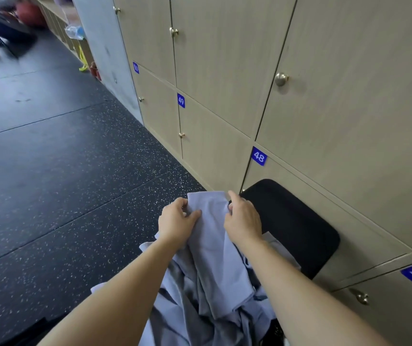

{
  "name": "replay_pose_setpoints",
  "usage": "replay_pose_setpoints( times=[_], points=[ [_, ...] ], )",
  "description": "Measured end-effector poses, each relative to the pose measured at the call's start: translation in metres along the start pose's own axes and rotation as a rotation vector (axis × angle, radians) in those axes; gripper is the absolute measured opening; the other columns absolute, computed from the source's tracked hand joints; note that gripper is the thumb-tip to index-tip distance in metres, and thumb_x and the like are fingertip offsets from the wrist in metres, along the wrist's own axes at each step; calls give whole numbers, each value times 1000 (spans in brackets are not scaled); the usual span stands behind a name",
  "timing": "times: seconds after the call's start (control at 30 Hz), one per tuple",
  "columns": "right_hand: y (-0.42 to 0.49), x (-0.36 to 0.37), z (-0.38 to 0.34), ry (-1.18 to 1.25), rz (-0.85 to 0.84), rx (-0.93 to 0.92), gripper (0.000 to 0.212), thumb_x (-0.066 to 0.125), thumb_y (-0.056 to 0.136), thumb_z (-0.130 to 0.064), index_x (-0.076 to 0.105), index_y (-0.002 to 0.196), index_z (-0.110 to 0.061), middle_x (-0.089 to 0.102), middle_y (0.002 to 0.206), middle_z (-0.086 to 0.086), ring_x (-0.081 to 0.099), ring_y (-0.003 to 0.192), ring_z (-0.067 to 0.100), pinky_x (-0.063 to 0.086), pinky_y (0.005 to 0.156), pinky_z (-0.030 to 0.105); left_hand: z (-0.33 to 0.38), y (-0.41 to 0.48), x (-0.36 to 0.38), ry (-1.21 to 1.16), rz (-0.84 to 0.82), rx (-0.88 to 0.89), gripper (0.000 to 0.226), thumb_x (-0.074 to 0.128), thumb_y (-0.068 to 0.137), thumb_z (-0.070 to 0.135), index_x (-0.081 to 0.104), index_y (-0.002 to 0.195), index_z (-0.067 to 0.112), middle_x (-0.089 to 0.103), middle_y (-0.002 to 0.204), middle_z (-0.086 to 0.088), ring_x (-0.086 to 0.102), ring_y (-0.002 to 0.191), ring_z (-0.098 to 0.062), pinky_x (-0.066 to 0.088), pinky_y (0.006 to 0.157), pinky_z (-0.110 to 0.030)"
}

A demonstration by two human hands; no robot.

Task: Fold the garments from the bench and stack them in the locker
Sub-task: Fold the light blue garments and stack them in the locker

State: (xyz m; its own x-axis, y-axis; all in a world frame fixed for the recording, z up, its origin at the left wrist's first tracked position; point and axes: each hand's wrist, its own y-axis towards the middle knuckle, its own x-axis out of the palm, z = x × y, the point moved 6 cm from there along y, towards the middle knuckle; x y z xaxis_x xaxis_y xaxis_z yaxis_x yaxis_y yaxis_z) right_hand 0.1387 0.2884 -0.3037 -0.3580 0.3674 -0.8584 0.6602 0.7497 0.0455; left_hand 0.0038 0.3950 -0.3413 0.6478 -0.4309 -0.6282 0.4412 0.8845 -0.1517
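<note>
Between both hands (176, 221) (243, 218), garment (212, 236) runs lengthwise away.

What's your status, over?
Left hand and right hand both gripping the light blue garment over the black bench. Pile of garments unfolded. Locker doors shut.

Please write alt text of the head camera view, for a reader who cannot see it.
Two bare hands, left hand and right hand, grip the top edge of a light blue garment above a black bench. More rumpled clothes lie below, beside closed beige lockers with blue number labels.
</note>
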Motion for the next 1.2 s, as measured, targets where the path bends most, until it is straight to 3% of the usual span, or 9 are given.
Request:
replay_pose_setpoints(
  times=[0.1, 0.23, 0.4, 0.5, 0.6, 0.73, 0.93, 1.03, 1.2],
  points=[
    [-7, -16, -8, 138, 14, 49, 41, 49, 90, -5, 50, 131, -6, 64, 111, 8, 57, 107, 28, 45, 86, 36, 9, -9, -18, -134, 38, 28, 19, 68, 89, 20, 55, 76, 14, 57, 66, 5, 50, 61, -15, 40, 60, -30],
    [-22, -48, -18, 381, 21, 108, 29, 55, 86, -4, 66, 112, -9, 70, 97, 2, 64, 93, 21, 53, 81, 35, 23, -31, -48, -358, 17, 69, 18, 69, 88, 11, 57, 80, -1, 56, 67, -1, 47, 62, -14, 41, 64, -32],
    [-55, -100, -47, 670, 24, 72, 21, 62, 84, -14, 61, 67, 0, 48, 58, 1, 38, 60, 13, 32, 58, 30, 69, -76, -86, -582, -83, 169, 15, 66, 90, 4, 58, 78, 8, 61, 62, 5, 53, 58, -9, 45, 60, -25],
    [-75, -140, -63, 740, 61, 13, 36, 65, 79, -29, 57, 69, 5, 45, 61, 4, 36, 64, 14, 31, 60, 32, 106, -105, -114, -605, -81, 267, 14, 64, 91, 2, 57, 79, 5, 58, 53, 11, 49, 48, -3, 40, 48, -15],
    [-95, -187, -78, 789, 114, -48, 51, 65, 71, -39, 59, 78, 11, 48, 68, 2, 40, 68, 13, 33, 63, 32, 141, -129, -140, -612, -94, 362, 9, 65, 92, 6, 62, 92, -2, 64, 56, 9, 55, 55, -6, 47, 58, -22],
    [-120, -253, -92, 838, 167, -129, 29, 67, 86, -14, 63, 80, 14, 52, 73, 4, 43, 71, 15, 34, 64, 32, 199, -161, -165, -612, -140, 478, 9, 62, 94, 6, 61, 98, -1, 59, 48, 11, 56, 53, -2, 51, 67, -28],
    [-140, -347, -100, 850, 273, -181, 25, 65, 89, -10, 59, 67, -1, 49, 66, 5, 41, 67, 14, 34, 62, 29, 285, -197, -194, -612, -173, 634, 8, 63, 94, 10, 65, 97, 3, 63, 54, 10, 62, 63, -6, 53, 83, -42],
    [-148, -391, -101, 857, 338, -222, 25, 65, 89, -12, 63, 76, 9, 55, 73, 7, 46, 70, 14, 37, 66, 30, 324, -218, -202, -642, -226, 713, 15, 66, 92, 13, 66, 104, 4, 74, 74, 2, 70, 78, -12, 56, 84, -37],
    [-171, -448, -107, 904, 410, -313, 18, 63, 91, -11, 68, 75, -5, 60, 74, 5, 50, 69, 13, 41, 62, 26, 359, -244, -189, -576, -357, 715, 30, 76, 80, 26, 72, 102, 5, 77, 97, -5, 72, 95, -22, 57, 79, -28]
  ],
)
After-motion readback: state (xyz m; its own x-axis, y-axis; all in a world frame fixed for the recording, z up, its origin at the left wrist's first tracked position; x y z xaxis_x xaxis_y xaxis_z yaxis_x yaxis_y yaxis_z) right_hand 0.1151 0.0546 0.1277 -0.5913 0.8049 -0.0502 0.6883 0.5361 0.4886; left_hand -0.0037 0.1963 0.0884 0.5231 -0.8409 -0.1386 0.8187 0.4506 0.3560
